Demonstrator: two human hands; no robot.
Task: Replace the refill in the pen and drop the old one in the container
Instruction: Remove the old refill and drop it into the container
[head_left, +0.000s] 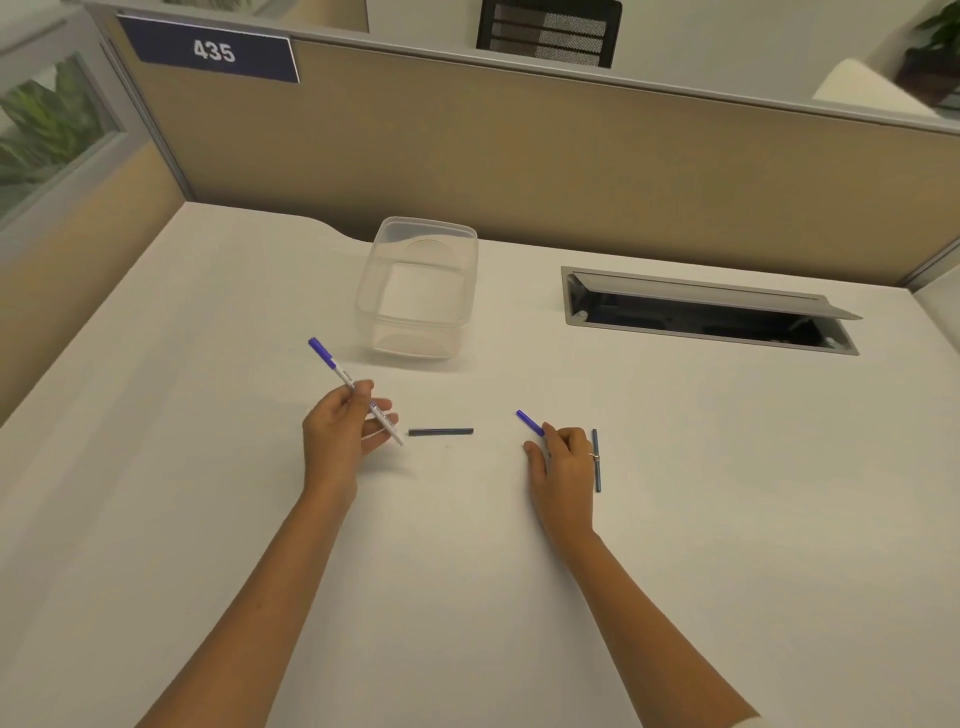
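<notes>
My left hand (345, 431) grips a white pen (358, 395) with a purple cap, tilted so the cap points up and to the left. Just right of the pen's lower end, a short dark refill (440, 432) lies flat on the desk (208, 467). My right hand (563, 462) rests on the desk with its fingertips on a small purple pen piece (530, 422). A thin blue refill (597, 460) lies along that hand's right side. The clear plastic container (418, 288) stands with nothing in it behind the pen.
An open grey cable hatch (706, 309) is set into the desk at the back right. Beige partition walls (571, 171) close the desk off at the back and left.
</notes>
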